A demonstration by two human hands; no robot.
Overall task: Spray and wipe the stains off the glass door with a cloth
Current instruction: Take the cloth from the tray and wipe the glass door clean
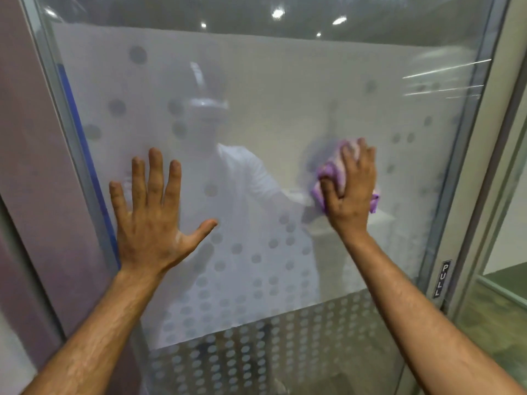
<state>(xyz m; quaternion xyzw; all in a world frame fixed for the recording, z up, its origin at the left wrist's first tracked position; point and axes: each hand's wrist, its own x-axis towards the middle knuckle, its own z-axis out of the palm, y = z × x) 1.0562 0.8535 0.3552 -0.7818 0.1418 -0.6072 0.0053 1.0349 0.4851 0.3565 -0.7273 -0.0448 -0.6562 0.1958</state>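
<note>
- Near, two bare forearms reach up to the pane.
- Left hand (155,223) is flat on the frosted, dot-patterned glass door (256,115), fingers spread apart, empty. That bare palm could leave fresh smears.
- Right hand (349,189) presses the crumpled purple cloth (328,172) against the glass right of centre, fingers together over it.
- Far right, by the black PULL label (441,279), a hard push might swing the door.
- No spray bottle in view.

Soft, hazy light — ceiling lamps (278,13) glare on glass, edges bowed.
</note>
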